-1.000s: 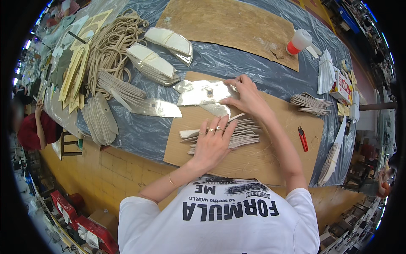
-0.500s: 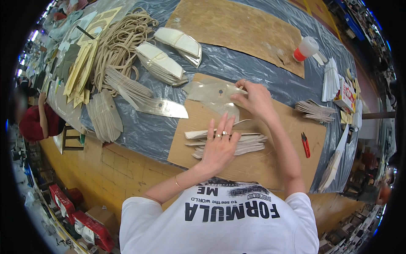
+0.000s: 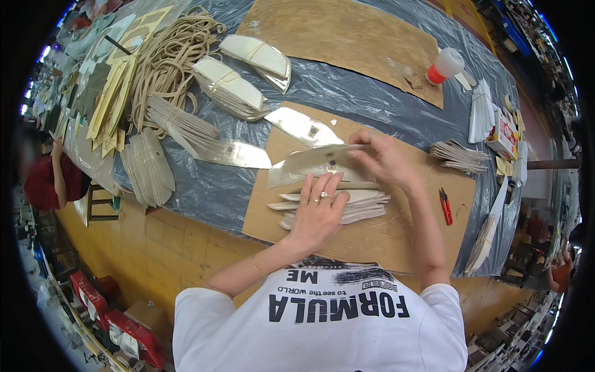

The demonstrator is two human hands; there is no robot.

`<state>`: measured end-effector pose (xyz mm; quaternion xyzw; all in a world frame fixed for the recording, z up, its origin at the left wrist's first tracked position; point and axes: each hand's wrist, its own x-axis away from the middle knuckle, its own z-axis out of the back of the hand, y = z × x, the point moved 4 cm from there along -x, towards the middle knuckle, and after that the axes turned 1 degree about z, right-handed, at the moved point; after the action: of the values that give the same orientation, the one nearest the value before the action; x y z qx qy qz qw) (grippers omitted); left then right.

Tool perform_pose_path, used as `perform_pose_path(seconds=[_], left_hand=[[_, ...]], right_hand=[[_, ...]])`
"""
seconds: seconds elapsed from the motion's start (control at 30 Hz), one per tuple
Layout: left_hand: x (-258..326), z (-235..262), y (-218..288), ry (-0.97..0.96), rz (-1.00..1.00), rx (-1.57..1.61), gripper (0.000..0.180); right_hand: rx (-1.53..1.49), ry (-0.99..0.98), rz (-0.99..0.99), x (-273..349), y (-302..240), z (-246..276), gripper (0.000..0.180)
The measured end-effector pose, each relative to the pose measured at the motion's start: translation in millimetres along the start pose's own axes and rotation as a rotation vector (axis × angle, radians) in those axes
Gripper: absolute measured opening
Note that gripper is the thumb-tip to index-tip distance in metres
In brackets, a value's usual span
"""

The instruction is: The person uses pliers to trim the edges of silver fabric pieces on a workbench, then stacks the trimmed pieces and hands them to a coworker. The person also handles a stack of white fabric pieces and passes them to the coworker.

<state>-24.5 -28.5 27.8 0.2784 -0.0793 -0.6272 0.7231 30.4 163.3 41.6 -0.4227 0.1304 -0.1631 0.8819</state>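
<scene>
My right hand pinches the right end of a thin, curved, grey-beige cut piece, raised and tilted over the cardboard. Under its left end, a paler flat piece lies partly covered. My left hand rests with fingers stretched over a stack of beige cut pieces, fingertips by the lower edge of the raised piece. Farther off, a shiny cut piece with a small dark-rimmed hole lies at the cardboard's top left edge.
Brown cardboard covers the near table; red-handled snips lie on it. Bundled pieces, coiled beige cord and fanned strips sit leftward. A red-and-clear bottle stands far right. A co-worker's arm shows far left.
My right hand has drawn a cut piece nearer and raised its edge, uncovering the shiny piece at the cardboard's top left. My left hand stays on the stack, its fingers slightly lower.
</scene>
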Motion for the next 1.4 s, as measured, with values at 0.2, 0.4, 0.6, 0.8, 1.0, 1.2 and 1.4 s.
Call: perform_pose_path(seconds=[0.2,0.4,0.6,0.8,1.0,1.2,1.4], left_hand=[[7,-4,-1,0.013,0.000,-0.082,0.039],[8,-7,-2,-0.037,-0.061,-0.101,0.068],[2,5,1,0.115,-0.012,-0.154,0.073],[4,-3,-7,-0.121,-0.044,-0.093,0.077],[14,2,-4,-0.177,-0.026,-0.004,0.074],[11,8,2,0.011,-0.051,-0.127,0.072],[8,3,-1,-0.107,-0.037,-0.091,0.081]], right_hand=[[-0.406,0.090,-0.225,15,22,4,0.020],[-0.260,-0.124,-0.129,31,15,-7,0.020],[-0.073,-0.442,0.025,40,7,-9,0.029],[-0.136,-0.046,-0.392,29,11,-6,0.053],[0.323,-0.041,-0.300,15,-4,-26,0.058],[-0.022,0.022,-0.231,36,-7,-6,0.022],[-0.217,-0.113,-0.233,47,-2,-7,0.022]])
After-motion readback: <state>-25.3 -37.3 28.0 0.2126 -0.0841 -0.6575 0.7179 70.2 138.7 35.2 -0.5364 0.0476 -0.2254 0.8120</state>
